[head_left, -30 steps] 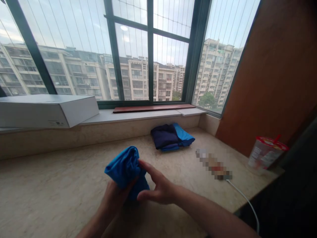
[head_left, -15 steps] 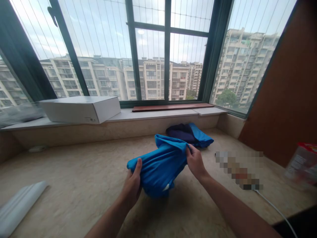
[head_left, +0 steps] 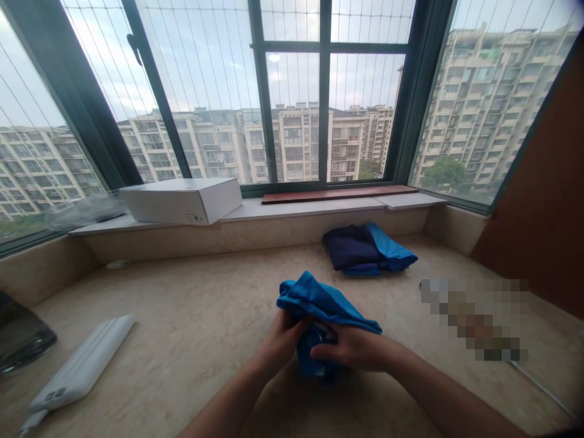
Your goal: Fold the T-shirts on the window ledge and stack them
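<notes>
A bright blue cloth garment (head_left: pixel 319 301) is bunched up just above the stone counter, its exact kind not clear from the folds. My left hand (head_left: pixel 283 340) grips its left side, with the thumb toward the middle. My right hand (head_left: pixel 358 348) is closed on the lower right part, and cloth drapes over the top of its fingers. Small white bits, perhaps a label, show between the hands. Beyond them lies a folded pile of dark navy and blue clothing (head_left: pixel 353 249), apart from both hands.
A white power strip (head_left: pixel 86 362) lies on the counter (head_left: pixel 182 316) at left, near a dark see-through container (head_left: pixel 22 334). On the sill are a white box (head_left: pixel 168 204), a clear plastic bag (head_left: pixel 86 210) and a reddish board (head_left: pixel 337 194). A blurred-out object with a white cable (head_left: pixel 542 386) is at right.
Both hands have come closer together, and the blue garment has gone from stretched between them to bunched up. The view has swung left, bringing the dark container into sight.
</notes>
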{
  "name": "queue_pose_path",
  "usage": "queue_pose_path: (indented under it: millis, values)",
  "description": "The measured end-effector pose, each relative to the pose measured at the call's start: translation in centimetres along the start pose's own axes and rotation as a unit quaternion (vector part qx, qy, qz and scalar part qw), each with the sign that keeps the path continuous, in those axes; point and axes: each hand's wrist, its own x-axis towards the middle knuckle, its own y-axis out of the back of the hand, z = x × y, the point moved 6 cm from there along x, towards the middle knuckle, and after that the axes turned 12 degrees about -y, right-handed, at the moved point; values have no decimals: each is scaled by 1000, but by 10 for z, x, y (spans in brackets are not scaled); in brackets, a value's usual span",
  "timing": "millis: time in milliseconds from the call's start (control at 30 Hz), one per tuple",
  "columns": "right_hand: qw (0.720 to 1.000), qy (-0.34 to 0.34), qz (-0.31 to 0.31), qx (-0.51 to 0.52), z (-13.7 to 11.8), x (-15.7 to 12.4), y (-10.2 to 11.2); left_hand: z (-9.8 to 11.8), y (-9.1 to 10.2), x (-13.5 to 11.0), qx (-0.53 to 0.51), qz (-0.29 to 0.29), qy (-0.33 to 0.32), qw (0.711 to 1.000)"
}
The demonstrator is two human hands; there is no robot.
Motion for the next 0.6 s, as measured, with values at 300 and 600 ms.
queue_pose_path:
  millis: [300,600]
  values:
    - [989,61,137,-8,-10,9,27,10,10,4,12,-17,40,999]
    - [806,-2,573,150,29,-32,121,17,72,16,70,230,-26,970]
